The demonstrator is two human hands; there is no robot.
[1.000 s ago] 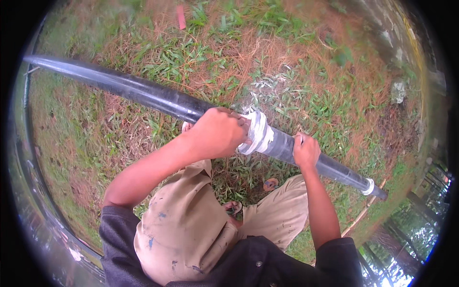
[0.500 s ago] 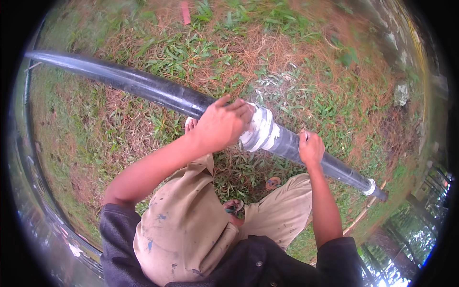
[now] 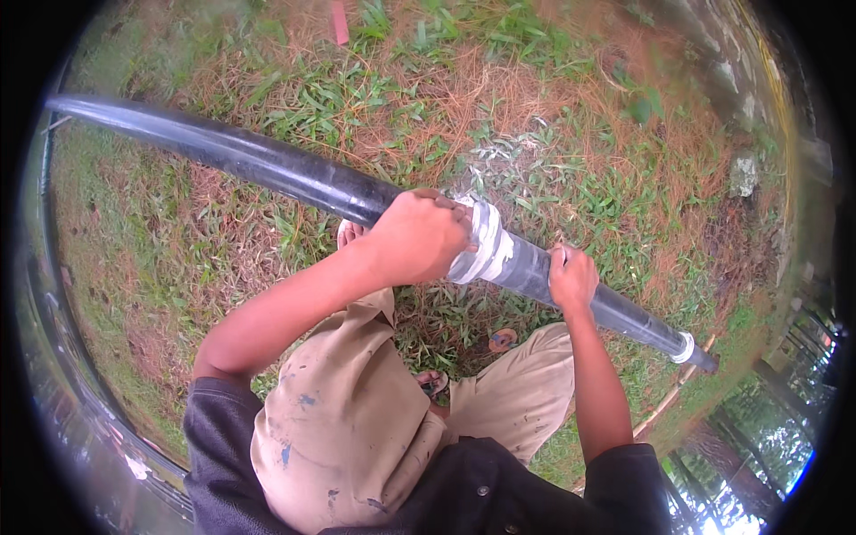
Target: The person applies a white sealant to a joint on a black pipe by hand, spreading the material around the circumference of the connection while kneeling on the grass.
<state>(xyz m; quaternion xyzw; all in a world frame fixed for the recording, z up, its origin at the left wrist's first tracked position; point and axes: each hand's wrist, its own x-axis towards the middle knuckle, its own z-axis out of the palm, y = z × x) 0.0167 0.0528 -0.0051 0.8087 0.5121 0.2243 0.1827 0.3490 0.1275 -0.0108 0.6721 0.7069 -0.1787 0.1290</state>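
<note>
A long black pipe point(image 3: 259, 165) runs slantwise across the view, from the far left down to the near right. Around its middle is a thicker collar point(image 3: 486, 241) smeared with white. My left hand point(image 3: 421, 236) grips the pipe from above, just left of this collar, its knuckles against the white edge. Farther right, my right hand point(image 3: 573, 278) is closed around a dark grey stretch of the pipe, thumb on the upper side. Near the right end sits a narrow white ring point(image 3: 684, 348). The undersides of both grips are hidden.
Grass and dry pine needles point(image 3: 437, 98) cover the ground. A pink strip point(image 3: 340, 22) lies at the top. My paint-spotted beige trousers point(image 3: 339, 428) and sandalled foot point(image 3: 432, 383) are below the pipe. A thin stick point(image 3: 669, 399) lies by its right end.
My left hand's fingers, flatter across the collar's edge before, are now curled tighter around the pipe. My right hand keeps its hold, and the picture has shifted slightly.
</note>
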